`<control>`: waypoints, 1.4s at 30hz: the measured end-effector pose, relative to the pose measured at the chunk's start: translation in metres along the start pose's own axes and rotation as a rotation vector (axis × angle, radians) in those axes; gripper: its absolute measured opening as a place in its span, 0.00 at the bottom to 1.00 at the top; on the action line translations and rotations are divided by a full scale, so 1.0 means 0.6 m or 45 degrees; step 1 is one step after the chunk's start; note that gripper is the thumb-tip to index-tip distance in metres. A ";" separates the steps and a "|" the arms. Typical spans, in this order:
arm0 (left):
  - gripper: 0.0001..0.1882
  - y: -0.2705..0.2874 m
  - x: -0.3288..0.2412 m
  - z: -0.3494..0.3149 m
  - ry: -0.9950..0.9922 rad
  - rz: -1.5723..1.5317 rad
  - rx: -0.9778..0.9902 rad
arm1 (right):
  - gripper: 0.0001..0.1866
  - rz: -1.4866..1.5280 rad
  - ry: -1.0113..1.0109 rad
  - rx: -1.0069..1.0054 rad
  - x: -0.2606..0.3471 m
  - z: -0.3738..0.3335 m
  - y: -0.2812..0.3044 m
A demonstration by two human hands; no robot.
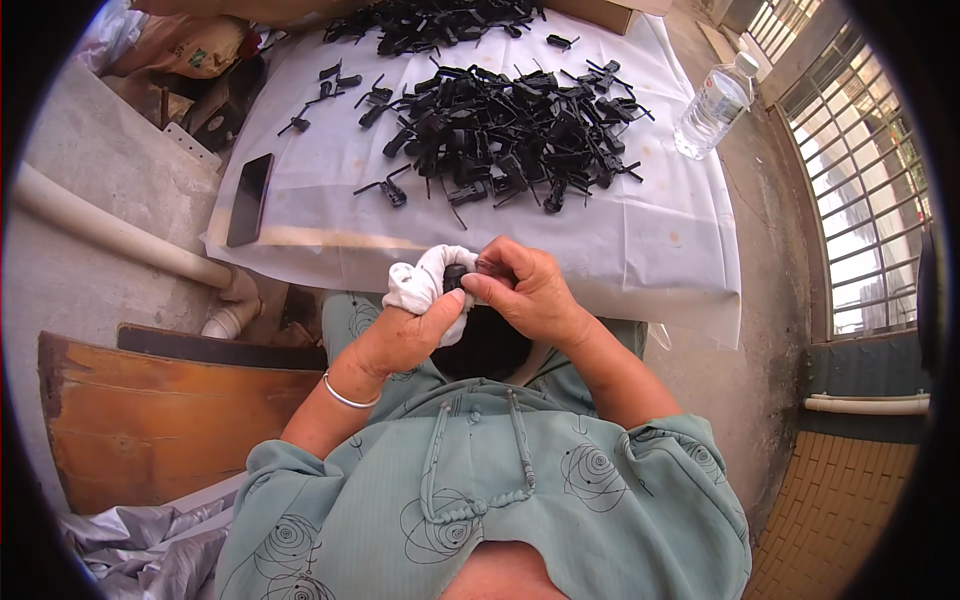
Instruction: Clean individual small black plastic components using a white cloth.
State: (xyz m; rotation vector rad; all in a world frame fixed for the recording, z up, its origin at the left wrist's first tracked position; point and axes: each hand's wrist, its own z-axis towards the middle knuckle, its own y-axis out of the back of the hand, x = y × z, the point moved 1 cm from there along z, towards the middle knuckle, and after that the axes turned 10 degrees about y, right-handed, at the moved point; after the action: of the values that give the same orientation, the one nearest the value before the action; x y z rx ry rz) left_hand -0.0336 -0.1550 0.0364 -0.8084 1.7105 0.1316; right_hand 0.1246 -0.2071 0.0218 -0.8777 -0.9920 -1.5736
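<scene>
Black plastic part (454,277): between my hands.
Left hand (402,335): gripping it, with white cloth (408,288).
Right hand (532,292): pinching its right side.

Half-covered work at the centre of the frame, and heaps and edges cropped around it.
The left hand's (402,335) fingers are mostly hidden by a white cloth (408,287); the black piece (454,277) there shows only partly, and whether anything sits between the right hand's (530,292) fingertips is too small to tell. In the pile (500,140) at upper centre, black parts cover one another; the top edge cuts off the farther heap (430,28) and a cardboard box (594,13). At right, the dark rim crops the barred window (862,185).
</scene>
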 end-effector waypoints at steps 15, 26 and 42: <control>0.15 0.002 0.020 0.005 -0.408 1.018 -0.544 | 0.11 -0.214 -0.019 0.027 -0.012 0.001 -0.041; 0.11 0.048 -0.007 0.025 -0.809 1.502 -0.746 | 0.11 -1.241 0.138 0.168 -0.075 0.067 -0.012; 0.12 0.006 0.004 0.045 -0.273 0.141 -0.318 | 0.09 -0.513 0.349 -0.106 0.016 0.000 -0.005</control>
State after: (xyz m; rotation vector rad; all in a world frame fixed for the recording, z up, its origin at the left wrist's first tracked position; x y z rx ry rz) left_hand -0.0139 -0.1401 0.0249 -0.8486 1.5532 0.4983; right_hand 0.1198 -0.2102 0.0303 -0.5144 -0.9480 -2.0260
